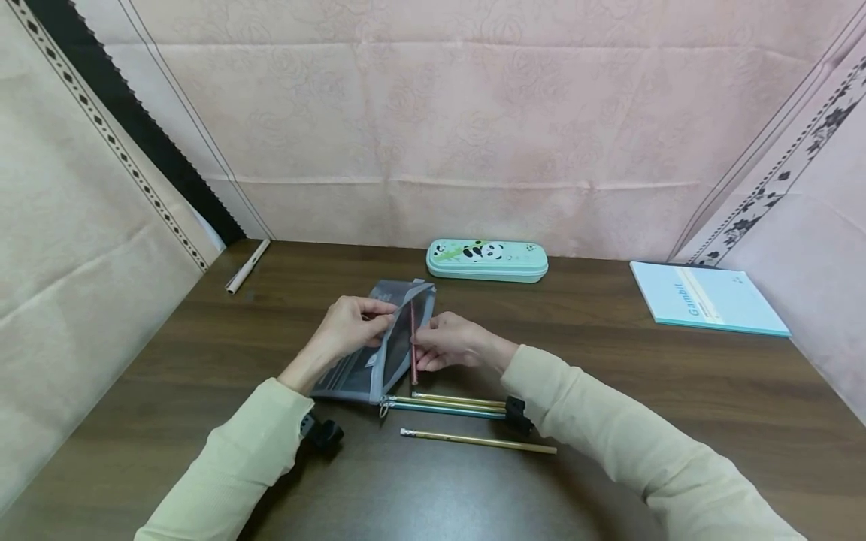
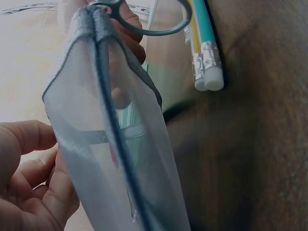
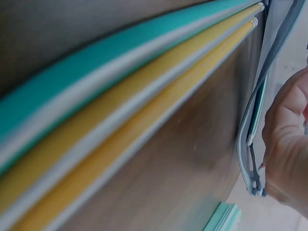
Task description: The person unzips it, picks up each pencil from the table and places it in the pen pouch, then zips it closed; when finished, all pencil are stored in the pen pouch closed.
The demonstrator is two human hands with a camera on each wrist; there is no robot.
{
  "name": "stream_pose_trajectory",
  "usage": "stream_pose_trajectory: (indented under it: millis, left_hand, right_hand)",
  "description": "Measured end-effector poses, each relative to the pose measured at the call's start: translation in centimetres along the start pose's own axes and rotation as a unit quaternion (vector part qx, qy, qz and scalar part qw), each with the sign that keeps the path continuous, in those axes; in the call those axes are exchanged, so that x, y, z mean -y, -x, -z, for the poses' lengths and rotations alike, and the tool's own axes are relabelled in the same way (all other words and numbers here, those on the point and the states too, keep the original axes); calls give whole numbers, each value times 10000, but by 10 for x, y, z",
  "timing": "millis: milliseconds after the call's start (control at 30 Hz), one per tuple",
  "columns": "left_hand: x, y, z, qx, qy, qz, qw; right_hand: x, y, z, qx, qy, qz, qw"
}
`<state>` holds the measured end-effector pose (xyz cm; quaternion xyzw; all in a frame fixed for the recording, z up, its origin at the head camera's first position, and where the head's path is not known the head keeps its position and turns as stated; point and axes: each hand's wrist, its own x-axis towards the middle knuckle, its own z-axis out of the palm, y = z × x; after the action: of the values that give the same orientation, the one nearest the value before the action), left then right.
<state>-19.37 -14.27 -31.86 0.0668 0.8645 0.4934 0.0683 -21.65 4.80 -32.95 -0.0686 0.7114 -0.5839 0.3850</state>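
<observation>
A grey mesh zip pouch (image 1: 345,379) lies on the table, its mouth spread toward the right. My left hand (image 1: 352,327) pinches the pouch's edge between thumb and fingers. At the mouth, my right hand (image 1: 456,342) holds a thin red pencil (image 1: 413,353) with its fingertips. How far the pencil reaches into the pouch is hard to tell. Beside the zip pull ring (image 2: 154,31) lie a green pencil (image 2: 207,33) and two yellow-gold pencils (image 3: 159,91), their white eraser ends toward the pouch. Another gold pencil (image 1: 476,441) lies apart, nearer the front.
A mint pencil case (image 1: 487,270) with panda pictures stands by the back cloth wall (image 1: 433,135). At the right lies a light blue notebook (image 1: 707,300), and a white pen (image 1: 249,267) is at the far left. Cloth walls also bound both sides.
</observation>
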Motion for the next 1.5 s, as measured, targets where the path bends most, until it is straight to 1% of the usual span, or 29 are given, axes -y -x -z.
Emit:
stream_pose_trajectory:
  millis: [233,433,500,567,700,767,833,933,1000,1067,1200,1300,1367,1500]
  left_hand:
    - [0,0,1,28,127,-22,9999]
    - [0,1,2,48,145,-28,9999]
    - [0,1,2,54,124,-18,9999]
    - [-1,0,1,51,95,-9,9999]
    - [0,-1,1,48,58,-30,10000]
    - [0,-1,1,28,25,-65,10000]
    - [1,-1,1,29,14,-80,10000]
    - [2,0,2,38,-9,-59,10000]
    - [4,0,2,58,-4,-32,10000]
    - [4,0,3,66,-20,-10,10000]
    - [4,0,3,61,-38,7,10000]
    - [4,1,3,57,-52,8,10000]
    - [4,0,2,60,-59,9,10000]
    - [4,0,2,82,-44,15,10000]
  right_hand:
    - [3,-8,-12,106,-457,16,9989]
    - [6,-10,-20,144,-566,-8,9983]
    - [6,-9,-20,132,-491,18,9987]
    - [5,-4,-19,86,-287,95,9995]
    - [-1,9,-10,-31,479,404,9980]
    - [-6,18,-2,-51,1050,581,9928]
    - [-13,26,9,23,1638,747,9837]
    - [-25,39,26,239,2515,1007,9623]
    - [-32,46,35,382,2870,1154,9502]
    - [-38,52,42,492,3056,1237,9428]
    - [-43,57,48,636,3070,1264,9411]
    - [-44,58,49,594,3245,1337,9345]
    - [-45,59,50,530,3472,1439,9252]
    - [-45,59,50,512,4046,1661,8978]
